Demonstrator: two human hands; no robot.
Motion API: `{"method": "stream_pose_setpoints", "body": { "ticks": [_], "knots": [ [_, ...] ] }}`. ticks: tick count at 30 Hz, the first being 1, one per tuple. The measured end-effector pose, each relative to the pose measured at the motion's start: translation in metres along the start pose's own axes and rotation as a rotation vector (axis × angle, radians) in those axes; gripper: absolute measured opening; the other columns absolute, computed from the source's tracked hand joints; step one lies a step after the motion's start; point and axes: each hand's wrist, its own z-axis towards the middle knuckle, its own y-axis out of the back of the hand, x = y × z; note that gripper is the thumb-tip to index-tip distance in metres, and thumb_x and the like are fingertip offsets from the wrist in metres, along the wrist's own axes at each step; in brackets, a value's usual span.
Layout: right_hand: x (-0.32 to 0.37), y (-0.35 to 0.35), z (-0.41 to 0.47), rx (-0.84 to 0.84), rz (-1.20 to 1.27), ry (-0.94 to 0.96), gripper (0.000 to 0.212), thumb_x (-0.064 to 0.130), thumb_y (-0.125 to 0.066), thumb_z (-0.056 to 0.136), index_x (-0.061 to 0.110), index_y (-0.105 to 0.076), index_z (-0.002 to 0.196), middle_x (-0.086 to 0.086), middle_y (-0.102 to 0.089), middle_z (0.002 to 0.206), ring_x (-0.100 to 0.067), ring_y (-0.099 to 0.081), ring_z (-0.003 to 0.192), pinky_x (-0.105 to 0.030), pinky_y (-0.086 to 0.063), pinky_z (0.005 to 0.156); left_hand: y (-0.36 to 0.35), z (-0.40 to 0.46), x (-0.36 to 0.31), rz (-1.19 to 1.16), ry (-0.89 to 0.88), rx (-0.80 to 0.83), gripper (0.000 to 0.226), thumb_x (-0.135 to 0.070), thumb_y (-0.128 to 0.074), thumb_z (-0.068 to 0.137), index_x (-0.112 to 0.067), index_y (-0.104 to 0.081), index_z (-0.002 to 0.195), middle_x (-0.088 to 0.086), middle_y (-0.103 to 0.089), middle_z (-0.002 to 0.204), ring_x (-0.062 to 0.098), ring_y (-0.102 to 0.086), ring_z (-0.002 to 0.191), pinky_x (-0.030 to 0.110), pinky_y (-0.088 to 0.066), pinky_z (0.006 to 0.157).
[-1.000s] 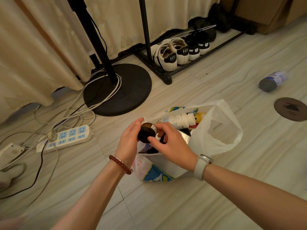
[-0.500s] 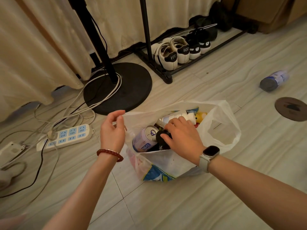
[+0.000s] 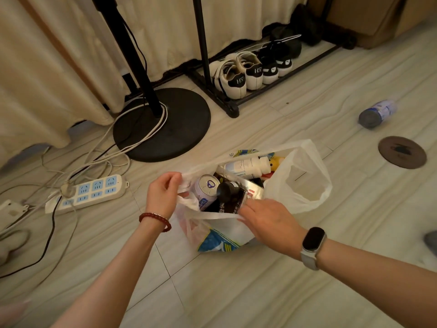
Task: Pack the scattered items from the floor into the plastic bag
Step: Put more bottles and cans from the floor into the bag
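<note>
Now the left hand (image 3: pixel 163 194) pinches the crinkly, thin plastic bag (image 3: pixel 305 178) at its rim; the right hand (image 3: pixel 269 221) touches it, grip unclear.

Home: shoe rack (image 3: pixel 236 107), curtains (image 3: pixel 47 67).

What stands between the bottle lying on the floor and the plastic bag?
Nothing visible: only bare floor lies between the bottle and the plastic bag. The brown round disc lies off to the side.

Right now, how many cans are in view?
2: a can in the bag, another can on the floor, far right. Others may hide inside.
</note>
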Motion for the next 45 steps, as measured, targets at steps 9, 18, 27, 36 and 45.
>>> {"method": "stream_pose_setpoints", "body": {
  "ticks": [9, 18, 27, 36, 45],
  "knots": [
    [0.003, 0.04, 0.018, -0.344, 0.154, 0.131, 0.013, 0.028, -0.044, 0.093, 0.019, -0.051, 0.085, 0.004, -0.054, 0.057, -0.013, -0.04, 0.039, -0.021, -0.028, 0.036, 0.004, -0.006, -0.065, 0.195, -0.456, -0.179, 0.016, -0.014, -0.051, 0.09, -0.007, -0.064, 0.095, -0.005, -0.056, 0.081, -0.007, -0.049, 0.069, 0.001, -0.039, 0.062],
    [-0.018, 0.035, -0.018, -0.183, 0.278, 0.002, 0.045, 0.039, -0.026, 0.099, 0.016, -0.063, 0.086, 0.003, -0.065, 0.066, -0.012, -0.058, 0.047, -0.024, -0.046, 0.037, 0.017, -0.009, -0.064, 0.538, -0.588, -0.208, 0.017, -0.025, -0.06, 0.085, -0.012, -0.068, 0.093, 0.003, -0.06, 0.09, 0.011, -0.049, 0.076, 0.026, -0.037, 0.064],
    [-0.04, 0.045, -0.03, -0.101, 0.25, -0.124, 0.027, 0.031, -0.04, 0.091, 0.018, -0.063, 0.095, 0.003, -0.065, 0.089, -0.015, -0.056, 0.088, -0.029, -0.042, 0.078, -0.019, -0.046, -0.083, 0.907, -0.828, -0.06, 0.038, -0.038, -0.041, 0.084, -0.018, -0.065, 0.106, 0.01, -0.061, 0.119, 0.03, -0.054, 0.113, 0.042, -0.027, 0.093],
    [-0.109, 0.081, -0.128, -0.244, 0.119, -0.747, 0.033, 0.024, -0.037, 0.084, 0.013, -0.062, 0.102, -0.007, -0.063, 0.104, -0.022, -0.055, 0.103, -0.035, -0.042, 0.087, -0.17, -0.081, -0.122, 0.702, -0.935, 0.383, 0.04, -0.037, -0.042, 0.086, -0.016, -0.059, 0.114, 0.011, -0.057, 0.125, 0.032, -0.052, 0.117, 0.046, -0.039, 0.097],
    [-0.109, 0.096, -0.342, -0.085, 0.056, -1.528, 0.039, 0.02, -0.042, 0.082, 0.005, -0.057, 0.114, -0.019, -0.058, 0.114, -0.038, -0.052, 0.108, -0.045, -0.043, 0.092, -0.344, -0.177, -0.117, 0.679, -0.892, 0.908, 0.05, -0.034, -0.044, 0.091, -0.016, -0.033, 0.136, 0.005, -0.035, 0.143, 0.025, -0.037, 0.127, 0.037, -0.033, 0.101]
  ]
}}
